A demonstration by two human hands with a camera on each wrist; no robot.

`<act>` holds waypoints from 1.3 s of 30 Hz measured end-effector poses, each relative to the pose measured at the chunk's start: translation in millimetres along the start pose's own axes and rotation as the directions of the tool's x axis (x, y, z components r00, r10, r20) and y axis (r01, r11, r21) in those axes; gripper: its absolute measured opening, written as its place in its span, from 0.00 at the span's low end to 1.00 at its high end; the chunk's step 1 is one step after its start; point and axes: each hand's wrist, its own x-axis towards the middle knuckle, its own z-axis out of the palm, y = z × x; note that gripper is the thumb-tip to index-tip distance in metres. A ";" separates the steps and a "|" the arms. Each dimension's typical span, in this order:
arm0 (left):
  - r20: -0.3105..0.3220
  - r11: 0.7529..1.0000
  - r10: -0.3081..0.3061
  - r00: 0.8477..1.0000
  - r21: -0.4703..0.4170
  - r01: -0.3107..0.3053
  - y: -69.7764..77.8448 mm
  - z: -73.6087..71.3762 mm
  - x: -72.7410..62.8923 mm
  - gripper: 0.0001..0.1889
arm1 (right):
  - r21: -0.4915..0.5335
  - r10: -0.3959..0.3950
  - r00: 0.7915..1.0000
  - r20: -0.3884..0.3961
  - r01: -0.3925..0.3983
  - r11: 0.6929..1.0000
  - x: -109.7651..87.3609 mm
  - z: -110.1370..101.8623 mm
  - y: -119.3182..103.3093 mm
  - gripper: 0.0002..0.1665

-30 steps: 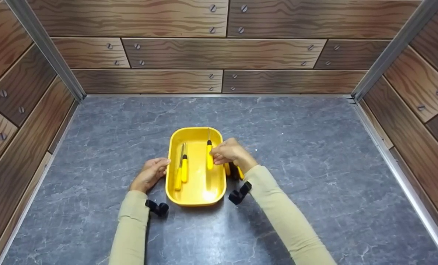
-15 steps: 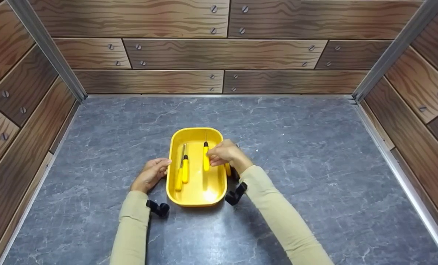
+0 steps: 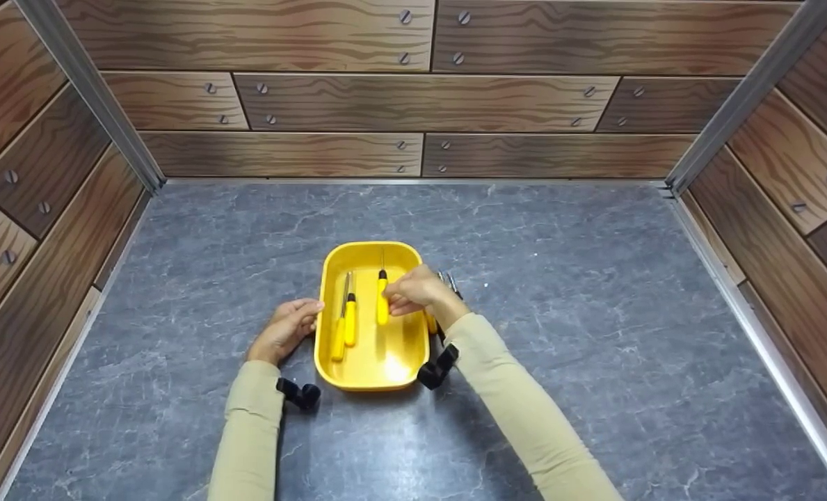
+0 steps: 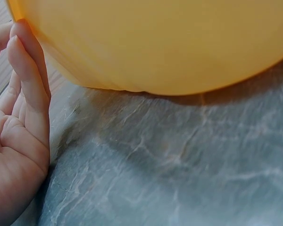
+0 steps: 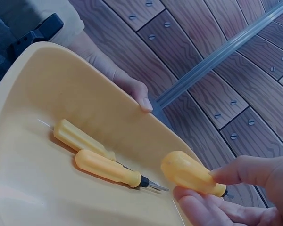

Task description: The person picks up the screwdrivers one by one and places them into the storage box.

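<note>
A yellow tray [image 3: 373, 372] stands lengthwise in the head view. My left hand [image 3: 282, 330] pinches its left rim, with thumb and fingertips at the edge [image 4: 23, 28]. Between thumb and fingers, my right hand [image 3: 416, 289] holds a screwdriver [image 3: 383, 306] by its yellow handle, over the tray's right half, shaft pointing away. Its handle end [image 5: 181, 169] faces the right wrist camera. Along the tray's left side lie two more yellow-handled screwdrivers: one with a black collar [image 3: 350, 323], the other plain [image 3: 338, 341], side by side on the tray's floor.
Just right of the tray, several tools [image 3: 448, 280] with metal tips lie on the table, mostly hidden under my right wrist. Dark marbled tabletop [image 3: 580, 292] spreads around, bounded by wood-patterned walls [image 3: 357, 153] and metal corner posts. A black wrist mount [image 3: 438, 367] overlaps the tray's right edge.
My right hand has carried the screwdriver left and slightly nearer, further in over the tray. Metal tips of the tools beside the tray have come into view. The left hand stays at the rim.
</note>
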 end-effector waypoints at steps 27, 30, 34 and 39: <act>0.000 1.000 0.001 1.000 -0.005 -0.001 0.0 0.6 0.7 0.07 | -0.018 0.037 0.999 -0.021 -0.037 0.999 10.2 17.0 1.3 0.09; 0.001 1.000 -0.001 1.000 0.003 0.001 0.4 0.1 0.8 0.07 | -0.028 0.040 0.999 -0.020 -0.041 0.999 10.6 20.2 0.5 0.08; -0.003 1.000 -0.001 1.000 0.002 0.001 0.4 0.3 0.3 0.07 | -0.024 0.049 0.999 -0.018 -0.050 0.998 11.6 22.8 0.0 0.05; 0.016 1.000 0.006 1.000 0.003 -0.006 -0.3 0.4 0.7 0.06 | -0.007 0.060 0.998 -0.011 -0.060 0.998 14.4 24.9 2.0 0.03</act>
